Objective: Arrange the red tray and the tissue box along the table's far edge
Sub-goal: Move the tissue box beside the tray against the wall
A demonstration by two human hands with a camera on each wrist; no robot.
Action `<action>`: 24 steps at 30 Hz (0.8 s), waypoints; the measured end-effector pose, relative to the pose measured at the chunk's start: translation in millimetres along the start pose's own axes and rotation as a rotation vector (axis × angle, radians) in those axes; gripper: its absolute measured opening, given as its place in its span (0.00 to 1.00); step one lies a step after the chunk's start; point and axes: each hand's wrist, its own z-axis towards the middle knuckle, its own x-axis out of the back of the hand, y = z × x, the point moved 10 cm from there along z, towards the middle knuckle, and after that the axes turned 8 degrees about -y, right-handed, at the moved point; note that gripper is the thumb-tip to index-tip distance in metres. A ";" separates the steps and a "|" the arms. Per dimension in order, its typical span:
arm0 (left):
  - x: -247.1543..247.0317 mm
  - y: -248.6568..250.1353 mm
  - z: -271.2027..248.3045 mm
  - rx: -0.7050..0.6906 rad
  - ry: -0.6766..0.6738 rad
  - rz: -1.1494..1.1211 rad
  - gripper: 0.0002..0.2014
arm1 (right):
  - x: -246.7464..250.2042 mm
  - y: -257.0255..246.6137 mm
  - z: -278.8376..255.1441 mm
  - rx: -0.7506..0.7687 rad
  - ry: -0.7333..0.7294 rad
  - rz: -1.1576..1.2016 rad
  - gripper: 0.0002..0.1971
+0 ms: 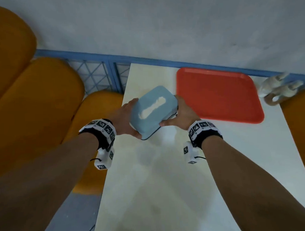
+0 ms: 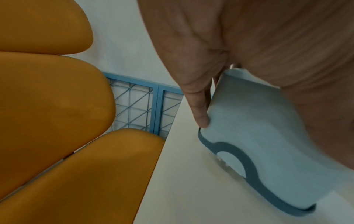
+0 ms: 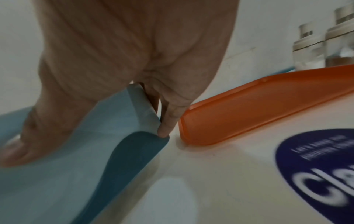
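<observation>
A light blue tissue box [image 1: 153, 112] with white tissue in its top slot sits askew near the table's far left. I cannot tell whether it touches the tabletop. My left hand [image 1: 125, 116] grips its left end, fingers [image 2: 201, 116] pressed on the far corner of the tissue box [image 2: 258, 136]. My right hand [image 1: 181, 114] grips the right end, and its fingers [image 3: 168, 124] lie between the tissue box [image 3: 57, 174] and the red tray [image 3: 258, 109]. The red tray [image 1: 216, 95] lies empty at the far edge, just right of the box.
The cream table [image 1: 168, 184] runs up to a blue rail and grey wall. Orange seats [image 1: 35, 110] line the left side, and another orange seat [image 1: 301, 127] is at the right. Condiment bottles [image 1: 282, 88] stand at the far right corner. A dark blue sticker [image 3: 316, 174] is on the tabletop.
</observation>
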 end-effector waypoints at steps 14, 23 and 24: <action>48.3 -51.8 129.0 0.146 -0.001 0.042 0.72 | 53.6 22.5 168.4 0.007 -0.104 -0.036 0.61; 19.3 21.5 86.3 -0.102 0.401 0.386 0.24 | 51.3 -15.5 162.8 0.340 0.040 -0.412 0.19; 16.1 21.8 85.8 -0.106 0.412 0.401 0.21 | 47.3 -15.1 162.7 0.342 0.028 -0.432 0.19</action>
